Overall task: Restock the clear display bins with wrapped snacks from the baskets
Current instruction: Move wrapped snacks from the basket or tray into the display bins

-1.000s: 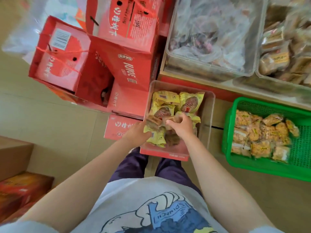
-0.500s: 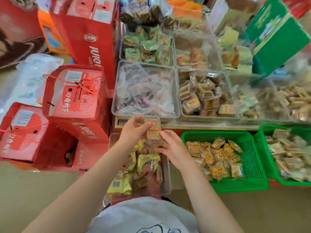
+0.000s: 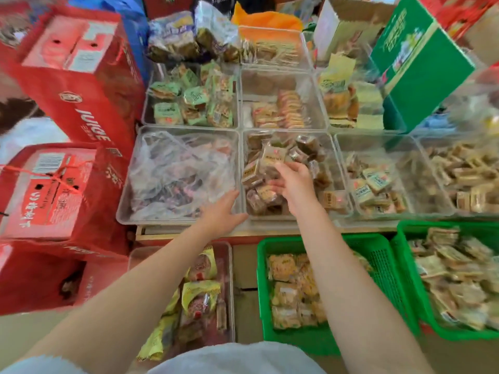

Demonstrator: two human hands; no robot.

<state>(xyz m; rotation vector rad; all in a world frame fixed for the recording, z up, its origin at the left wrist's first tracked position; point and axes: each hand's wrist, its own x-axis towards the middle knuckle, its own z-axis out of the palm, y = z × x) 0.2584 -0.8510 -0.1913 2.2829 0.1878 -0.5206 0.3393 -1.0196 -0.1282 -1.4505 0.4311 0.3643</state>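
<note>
My right hand [image 3: 294,184] reaches into the middle clear bin [image 3: 297,218] of the front row. Its fingers curl over a brown wrapped snack [image 3: 271,157] on top of the pile there. With fingers straight, my left hand [image 3: 221,211] lies at the front rim where this bin meets the left bin [image 3: 125,209], holding nothing. Below the shelf, a clear box [image 3: 230,268] holds yellow wrapped snacks [image 3: 201,295]. A green basket [image 3: 378,255] of orange-yellow packets stands under my right forearm.
A second green basket [image 3: 405,268] of packets sits at the right. More clear bins of snacks fill the shelf behind and to the right. Red cartons [image 3: 81,85] are stacked on the left, and a green carton [image 3: 421,58] leans at the back right.
Both hands rose from the low clear box with brown snacks. The right hand has carried them forward into the middle bin, and the left hand has let go and dropped to the bin's rim.
</note>
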